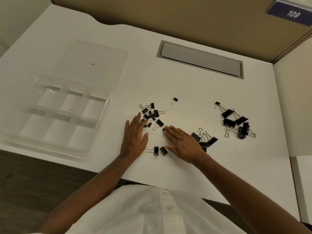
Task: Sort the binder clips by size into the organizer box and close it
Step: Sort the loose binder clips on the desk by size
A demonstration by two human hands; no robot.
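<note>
We have both hands flat on the white worktop [194,92], fingers straight and spread, holding nothing. Our left hand [135,137] lies at the centre of the frame with its fingertips touching the lower edge of the heap of small binder clips [152,114], which sits just above it. Our right hand [182,142] points up and to the left, its fingertips against a single clip, with a pair of medium clips [159,151] just below the gap between the two hands. More medium clips [205,138] lie touching the right side of that hand, partly under its wrist. The large clips [236,122] are piled well apart at the right of the frame, and one small clip [175,100] lies alone above the centre.

The clear organizer box [55,115] stands open at the left of the frame, its compartments holding no clips that we can see, its lid [94,65] folded back toward the upper left. The box lies to the left of both hands, so our left hand is the nearer one for carrying clips across.

A grey cable hatch [200,59] is set into the worktop at upper centre, below a tan partition with a sign [292,13] reading 109.
</note>
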